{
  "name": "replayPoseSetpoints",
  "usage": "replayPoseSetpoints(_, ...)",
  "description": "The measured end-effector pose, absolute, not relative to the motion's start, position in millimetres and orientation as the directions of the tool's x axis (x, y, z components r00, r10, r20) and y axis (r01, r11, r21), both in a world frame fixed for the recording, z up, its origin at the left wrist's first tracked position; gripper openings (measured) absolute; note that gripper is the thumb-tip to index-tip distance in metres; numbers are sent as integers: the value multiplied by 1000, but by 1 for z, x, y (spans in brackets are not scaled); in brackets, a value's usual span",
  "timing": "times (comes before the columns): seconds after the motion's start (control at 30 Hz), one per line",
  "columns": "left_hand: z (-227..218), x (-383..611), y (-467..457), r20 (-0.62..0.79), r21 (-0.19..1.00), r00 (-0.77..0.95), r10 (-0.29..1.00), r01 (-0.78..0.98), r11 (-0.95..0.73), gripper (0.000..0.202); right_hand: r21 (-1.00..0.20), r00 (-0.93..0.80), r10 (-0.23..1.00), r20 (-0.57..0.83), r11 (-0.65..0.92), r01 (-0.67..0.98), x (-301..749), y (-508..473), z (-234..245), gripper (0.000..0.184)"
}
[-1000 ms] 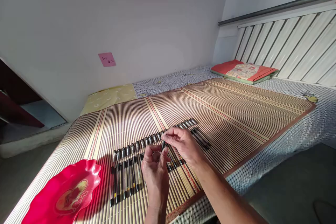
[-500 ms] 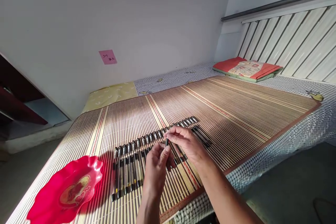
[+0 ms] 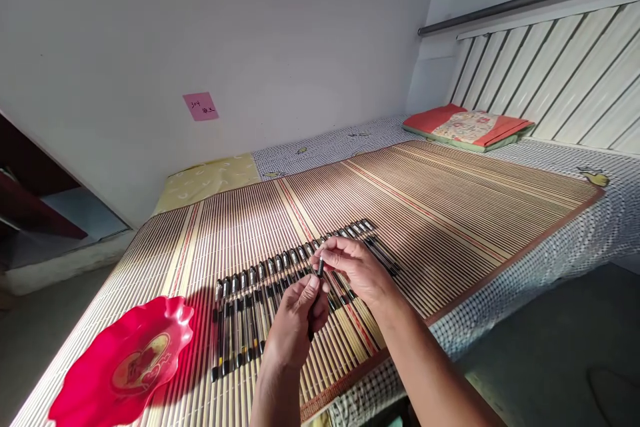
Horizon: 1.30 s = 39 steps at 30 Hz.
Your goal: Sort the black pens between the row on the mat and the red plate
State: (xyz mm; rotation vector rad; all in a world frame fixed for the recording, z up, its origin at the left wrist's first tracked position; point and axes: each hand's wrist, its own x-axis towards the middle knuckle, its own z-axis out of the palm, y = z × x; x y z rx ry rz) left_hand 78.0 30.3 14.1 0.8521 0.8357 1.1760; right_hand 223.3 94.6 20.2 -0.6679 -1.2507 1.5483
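Observation:
My left hand (image 3: 296, 317) is closed round a dark pen (image 3: 320, 269), which stands tilted, its lower end showing under the fingers. At the pen's upper end, my right hand (image 3: 353, 267) pinches with thumb and forefinger; whether a cap is between those fingertips is hidden. Beneath and beyond both hands runs a slanting row of black pen caps (image 3: 261, 271). Nearer to me, several pen bodies with clear barrels (image 3: 240, 333) lie side by side. More dark pens (image 3: 383, 255) lie right of my right hand, which partly covers the row.
A red scalloped plate (image 3: 100, 353) rests at the left on the striped bamboo mat (image 3: 400, 193) that covers the bed. A folded red and floral cloth (image 3: 467, 125) lies by the white slatted headboard (image 3: 545, 67). A pink note (image 3: 201, 107) is stuck on the wall.
My left fingers have shifted on the pen, and more of it now shows above and below them. My right hand stays at its upper end. The view has shifted slightly.

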Motion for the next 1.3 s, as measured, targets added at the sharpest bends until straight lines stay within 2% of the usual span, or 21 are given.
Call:
replayPoseSetpoints(0.1,15,76,30,-138,817,301,944,-503,280,43,-927,-387,906,169,12,-375,224,93,21,26)
replayPoseSetpoints(0.27,10,75,29,-91,657,456,885,-641,398,36,-893,-419,887,192,-18,-449,224,91,26,27)
replayPoseSetpoints(0.4,8,75,28,-72,617,514,855,-650,443,32,-892,-378,897,230,39,-450,223,87,30,25)
replayPoseSetpoints(0.5,11,80,27,-64,700,429,901,-624,347,39,-884,-375,897,233,35,-467,224,87,31,25)
replayPoseSetpoints(0.6,16,87,27,-3,853,208,978,-510,111,42,-889,-320,917,237,72,-452,227,90,31,23)
replayPoseSetpoints(0.67,19,89,28,21,906,91,996,-424,19,43,-909,-279,925,258,135,-394,228,92,30,20)
replayPoseSetpoints(0.73,21,90,27,9,924,73,997,-382,20,41,-921,-266,927,265,161,-354,230,94,29,20)
replayPoseSetpoints(0.9,19,89,26,-87,883,321,943,-413,222,43,-864,-256,936,240,86,-495,238,99,27,22)
replayPoseSetpoints(1.0,15,88,26,-116,901,377,919,-350,257,44,-826,-141,965,221,108,-554,248,104,27,28)
replayPoseSetpoints(1.07,12,84,27,-132,939,393,910,-245,242,44,-803,3,978,207,172,-570,259,109,28,32)
replayPoseSetpoints(1.2,7,70,32,-136,987,309,941,-38,156,47,-745,304,936,177,330,-580,281,115,33,36)
replayPoseSetpoints(1.3,5,66,36,-55,994,125,991,-82,65,47,-748,289,942,170,314,-585,279,113,32,35)
